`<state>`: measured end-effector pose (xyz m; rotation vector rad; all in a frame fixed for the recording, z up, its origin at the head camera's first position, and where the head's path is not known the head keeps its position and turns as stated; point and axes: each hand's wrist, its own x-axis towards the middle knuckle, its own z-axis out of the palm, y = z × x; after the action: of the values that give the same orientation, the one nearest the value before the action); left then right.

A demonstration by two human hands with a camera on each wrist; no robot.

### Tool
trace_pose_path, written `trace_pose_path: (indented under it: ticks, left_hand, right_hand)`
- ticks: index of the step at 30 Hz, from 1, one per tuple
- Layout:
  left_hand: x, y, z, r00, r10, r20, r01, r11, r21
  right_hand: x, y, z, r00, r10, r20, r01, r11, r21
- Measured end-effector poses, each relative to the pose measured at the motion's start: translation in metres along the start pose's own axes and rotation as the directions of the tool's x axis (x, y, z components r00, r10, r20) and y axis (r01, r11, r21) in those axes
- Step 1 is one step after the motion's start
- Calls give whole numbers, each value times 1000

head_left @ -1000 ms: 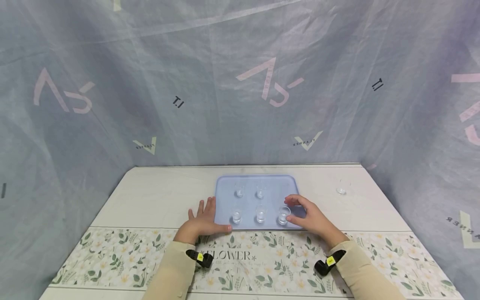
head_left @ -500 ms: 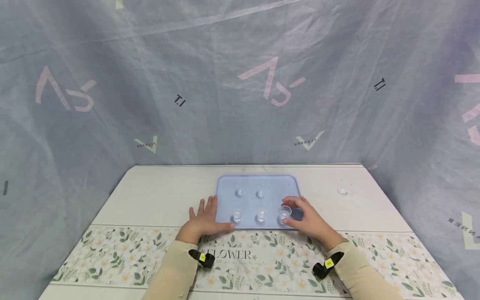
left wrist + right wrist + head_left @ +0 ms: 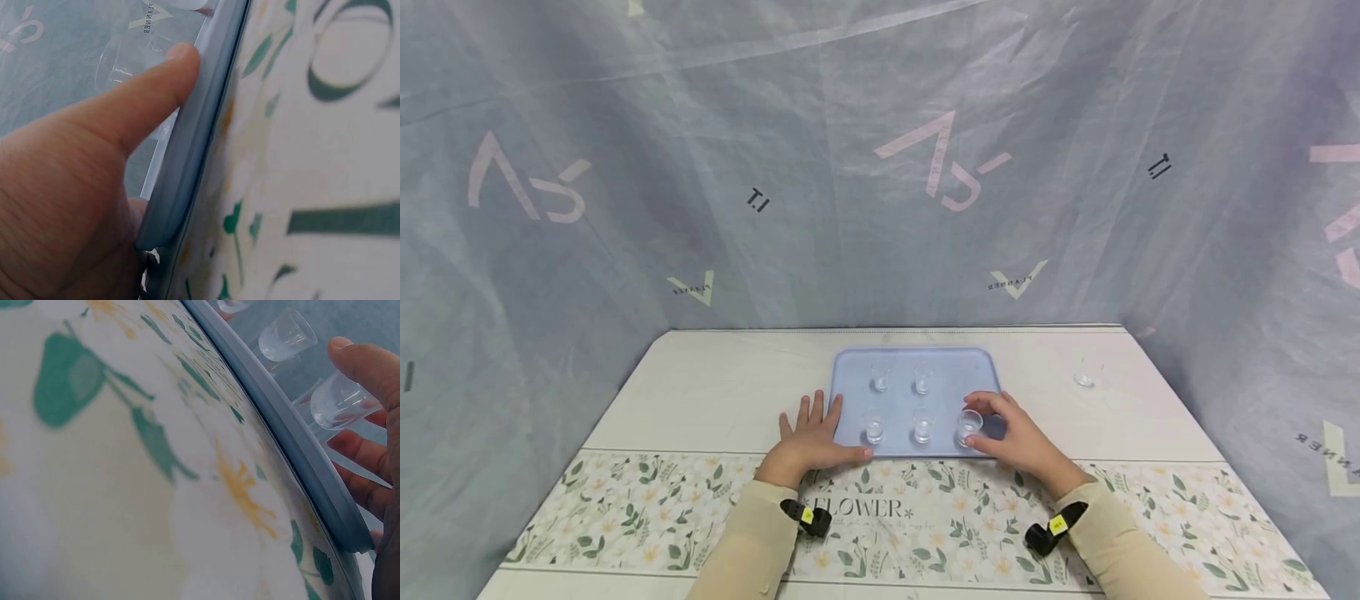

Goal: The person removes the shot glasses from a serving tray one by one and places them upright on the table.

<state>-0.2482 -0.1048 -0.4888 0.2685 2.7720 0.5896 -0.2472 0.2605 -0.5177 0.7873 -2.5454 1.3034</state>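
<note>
On the table (image 3: 715,392) there is one light blue tray (image 3: 955,367), and I take it as the landmark for all places. I count six small clear glasses in total: five stand on the tray and one stands off it. On the tray, two glasses are in the far row (image 3: 880,379) and three are in the near row, all upright and apart from each other. The sixth glass (image 3: 1083,375) stands alone on the bare table, well apart from the tray on its right side. There are two hands. The right hand (image 3: 1018,437) is at the near right corner of the tray, and its thumb and fingers curl around the near-right glass (image 3: 968,427); in the right wrist view the thumb tip and the fingers (image 3: 369,459) lie on both sides of this glass (image 3: 340,400), which stands on the tray. The left hand (image 3: 808,442) lies at the near left corner of the tray, with the fingers spread and rather straight on the table beside the left edge; its thumb (image 3: 147,94) presses along the near rim of the tray (image 3: 194,156). A strip of flowered cloth (image 3: 647,500) with the word FLOWER runs along the table just before the tray. A grey-blue printed sheet (image 3: 850,167) hangs behind the table and closes the space on the sides. Both sleeves are beige, and each wrist carries a black band with a yellow tag (image 3: 801,515).
</note>
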Motion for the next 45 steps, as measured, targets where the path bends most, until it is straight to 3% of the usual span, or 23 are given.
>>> trace_pose_path:
  ticks: [15, 30, 37, 45]
  left_hand:
    - [1, 0, 1, 1000, -5, 4, 5, 1000, -12]
    - [1, -1, 2, 1000, -5, 3, 5, 1000, -9]
    - [1, -1, 1, 1000, -8, -1, 8, 1000, -19]
    - [0, -1, 1, 1000, -3, 1, 3, 1000, -25]
  right_hand:
    - [1, -3, 7, 1000, 15, -3, -15, 1000, -19]
    - [4, -7, 2, 995, 102, -2, -102, 995, -5]
    - [10, -2, -13, 987, 142, -79, -144, 989, -26]
    - [12, 6, -27, 967, 201, -155, -201, 980, 15]
